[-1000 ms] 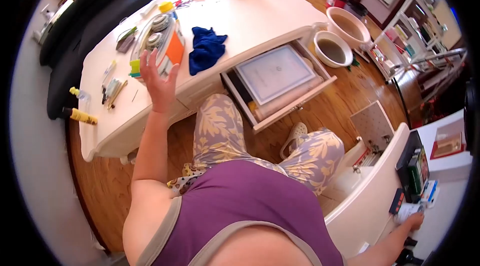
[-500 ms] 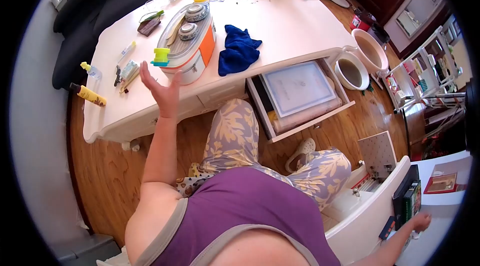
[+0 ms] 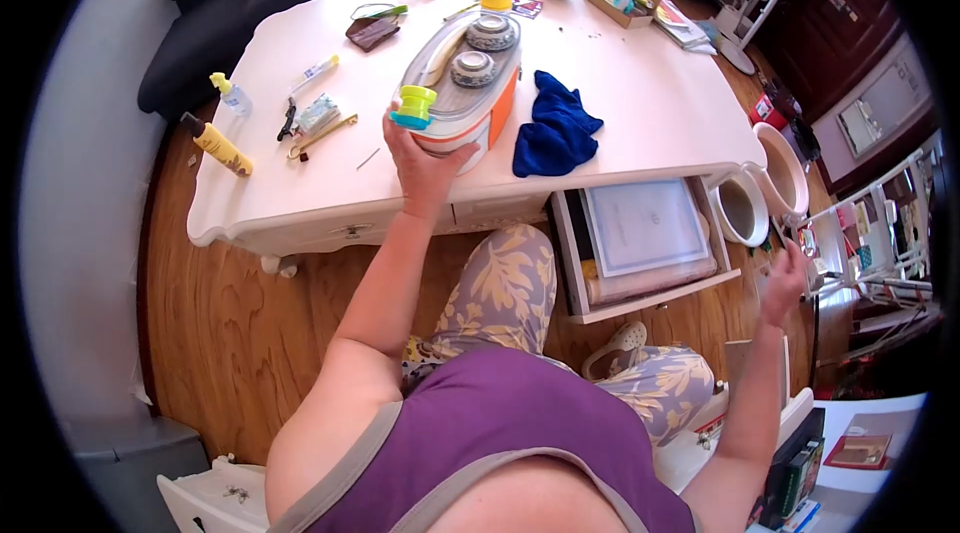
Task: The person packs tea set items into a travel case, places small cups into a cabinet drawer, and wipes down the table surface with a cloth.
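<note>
On the white table, an oval container (image 3: pixel 495 118) with a clear lid and an orange and white side carries two small patterned bowls and a green-and-blue capped item (image 3: pixel 415 107). My left hand (image 3: pixel 425 171) is wrapped round its near end, thumb on the right side and fingers on the left. A crumpled blue cloth (image 3: pixel 560 128) lies just right of the container. My right hand (image 3: pixel 784 283) is raised in the air right of the open drawer (image 3: pixel 640 298); its fingers are blurred, and whether it holds something cannot be made out.
Yellow bottle (image 3: pixel 222 150), pump bottle (image 3: pixel 230 93), keys and a small packet (image 3: pixel 318 115) lie at the table's left. A cardboard box (image 3: pixel 622 1) stands at the back. Two tubs (image 3: pixel 742 211) are beyond the drawer. A white cabinet is at lower right.
My left hand has moved from open air onto the container. My right hand has left the white surface at lower right and risen towards the drawer's right side. The view has shifted left.
</note>
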### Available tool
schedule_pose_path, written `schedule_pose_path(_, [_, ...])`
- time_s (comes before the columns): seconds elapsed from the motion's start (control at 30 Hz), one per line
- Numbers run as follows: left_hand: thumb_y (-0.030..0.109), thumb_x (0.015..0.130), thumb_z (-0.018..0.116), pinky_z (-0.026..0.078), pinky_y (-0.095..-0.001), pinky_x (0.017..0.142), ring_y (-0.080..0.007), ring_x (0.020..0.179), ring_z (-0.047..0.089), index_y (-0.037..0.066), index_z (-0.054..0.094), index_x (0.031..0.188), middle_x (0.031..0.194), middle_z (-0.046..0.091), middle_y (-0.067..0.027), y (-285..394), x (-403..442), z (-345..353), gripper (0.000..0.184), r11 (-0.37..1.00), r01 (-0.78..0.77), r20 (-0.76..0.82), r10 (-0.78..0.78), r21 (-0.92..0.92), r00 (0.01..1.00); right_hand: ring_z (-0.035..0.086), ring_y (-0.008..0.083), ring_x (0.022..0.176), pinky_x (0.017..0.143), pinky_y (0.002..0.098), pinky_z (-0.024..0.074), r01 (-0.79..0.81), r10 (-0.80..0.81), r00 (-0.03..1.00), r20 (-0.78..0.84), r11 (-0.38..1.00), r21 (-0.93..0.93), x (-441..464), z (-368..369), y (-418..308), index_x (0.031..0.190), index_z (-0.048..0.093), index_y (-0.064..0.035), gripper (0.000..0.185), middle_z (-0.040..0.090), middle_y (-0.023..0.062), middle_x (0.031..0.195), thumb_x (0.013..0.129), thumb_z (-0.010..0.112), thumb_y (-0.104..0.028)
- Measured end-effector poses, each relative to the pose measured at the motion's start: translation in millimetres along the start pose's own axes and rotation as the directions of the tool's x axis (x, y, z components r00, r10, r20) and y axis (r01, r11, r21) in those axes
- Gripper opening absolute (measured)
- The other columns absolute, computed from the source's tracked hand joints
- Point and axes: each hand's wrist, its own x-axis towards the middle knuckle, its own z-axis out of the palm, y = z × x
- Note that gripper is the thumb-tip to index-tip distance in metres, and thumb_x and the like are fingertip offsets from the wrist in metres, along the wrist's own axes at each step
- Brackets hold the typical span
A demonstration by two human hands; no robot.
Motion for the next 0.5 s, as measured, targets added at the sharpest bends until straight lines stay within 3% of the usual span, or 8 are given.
schedule_pose_path(0.07, [0.037, 0.050, 0.089, 0.029, -0.0449, 0.108, -0.0397, 0.132, 0.024, 0.004, 0.019, 0.139, 0.140, 0.021, -0.0239, -8, -1, 2, 0.118, 0.986, -0.108, 0.014, 0.107, 0.126, 0.994, 0.058, 0.0198, 0.095, 0.083, 0.0306, 0.0467, 0.001, -0.019, 0.990, 0.138, 0.991, 0.130, -9, 46, -72, 0.107, 0.062, -0.0002, 0.021, 0.062, 0.0106, 0.105, 0.089, 0.052, -0.005])
schedule_pose_path(0.1, [0.036, 0.051, 0.089, 0.029, -0.0453, 0.107, -0.0402, 0.131, 0.023, 0.005, 0.021, 0.136, 0.140, 0.022, -0.0244, -1, 1, -2, 0.113, 0.991, -0.076, 0.039, 0.072, 0.107, 0.997, 0.058, 0.0201, 0.095, 0.083, 0.0300, 0.0461, 0.039, -0.089, 0.978, 0.188, 0.967, 0.252, -12, 67, -92, 0.105, 0.061, 0.0000, 0.020, 0.062, 0.0113, 0.104, 0.088, 0.053, -0.004])
schedule_pose_path(0.17, [0.035, 0.051, 0.089, 0.030, -0.0456, 0.107, -0.0403, 0.131, 0.024, 0.005, 0.022, 0.136, 0.140, 0.021, -0.0245, 2, 2, -5, 0.112, 0.995, -0.051, 0.037, 0.048, 0.083, 0.998, 0.058, 0.0202, 0.095, 0.083, 0.0295, 0.0457, 0.146, -0.210, 0.944, 0.256, 0.957, 0.251, -18, 102, -126, 0.105, 0.061, 0.0003, 0.021, 0.062, 0.0117, 0.103, 0.086, 0.053, -0.003])
schedule_pose_path(0.23, [0.033, 0.051, 0.089, 0.031, -0.0458, 0.106, -0.0404, 0.130, 0.025, 0.005, 0.023, 0.136, 0.140, 0.020, -0.0246, 1, 3, -9, 0.112, 0.998, -0.030, 0.040, 0.028, 0.052, 0.999, 0.058, 0.0202, 0.094, 0.081, 0.0291, 0.0460, 0.066, -0.192, 0.914, 0.357, 0.939, 0.338, -26, 129, -161, 0.104, 0.062, 0.0002, 0.022, 0.063, 0.0116, 0.101, 0.085, 0.053, -0.003])
schedule_pose_path(0.33, [0.027, 0.062, 0.085, 0.036, -0.0418, 0.102, -0.0335, 0.125, 0.037, 0.005, 0.031, 0.133, 0.137, 0.031, -0.0206, -14, 8, -29, 0.092, 0.996, -0.061, 0.092, 0.067, -0.063, 0.994, 0.060, 0.0190, 0.088, 0.078, 0.0286, 0.0468, -0.017, -0.208, 0.874, 0.440, 0.891, 0.455, -39, 166, -204, 0.100, 0.063, 0.0001, 0.017, 0.064, 0.0117, 0.096, 0.085, 0.054, -0.004])
schedule_pose_path(0.4, [0.022, 0.078, 0.073, 0.043, -0.0342, 0.092, -0.0229, 0.108, 0.053, 0.002, 0.040, 0.130, 0.119, 0.053, -0.0142, -36, 16, -50, 0.064, 0.867, 0.142, 0.096, -0.109, -0.478, 0.989, 0.060, 0.0221, 0.087, 0.077, 0.0300, 0.0472, -0.050, -0.239, 0.856, 0.458, 0.844, 0.534, -47, 186, -231, 0.098, 0.062, 0.0005, 0.016, 0.063, 0.0129, 0.095, 0.084, 0.055, -0.003])
schedule_pose_path(0.47, [0.017, 0.089, 0.060, 0.046, -0.0269, 0.082, -0.0143, 0.091, 0.060, 0.000, 0.049, 0.123, 0.094, 0.063, -0.0074, -43, 42, -69, 0.040, 0.856, 0.273, 0.082, -0.265, -0.439, 0.961, 0.060, 0.0247, 0.088, 0.078, 0.0318, 0.0471, 0.017, -0.294, 0.853, 0.432, 0.842, 0.538, -47, 209, -247, 0.098, 0.062, 0.0006, 0.016, 0.063, 0.0139, 0.095, 0.084, 0.055, -0.003])
schedule_pose_path(0.5, [0.017, 0.090, 0.059, 0.047, -0.0261, 0.080, -0.0141, 0.088, 0.061, -0.001, 0.053, 0.119, 0.091, 0.064, -0.0081, -47, 63, -74, 0.036, 0.907, 0.251, 0.070, -0.242, -0.337, 0.968, 0.059, 0.0274, 0.089, 0.079, 0.0336, 0.0471, 0.087, -0.350, 0.844, 0.406, 0.836, 0.541, -45, 222, -253, 0.098, 0.062, 0.0007, 0.016, 0.063, 0.0148, 0.094, 0.084, 0.055, -0.003])
